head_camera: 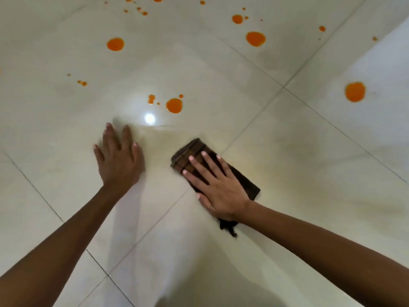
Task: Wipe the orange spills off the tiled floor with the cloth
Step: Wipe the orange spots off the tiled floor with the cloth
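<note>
A folded dark brown cloth point(190, 151) lies flat on the pale tiled floor point(287, 151). My right hand point(217, 187) presses down on it with fingers spread, covering its middle; a frayed end sticks out below the wrist. My left hand point(118, 156) rests flat on the bare tile to the left, fingers apart, holding nothing. The nearest orange spill point(174, 105) sits just beyond the cloth, with small drops point(151, 99) beside it. Larger orange blobs lie farther off at the left point(115, 44), upper right point(255, 39) and far right point(355, 91).
Several small orange specks point(82, 83) dot the left tile, and more spots point(237, 19) scatter along the top of the view. Dark grout lines point(283, 86) cross the floor diagonally. A lamp reflection point(149, 118) glares between my hands.
</note>
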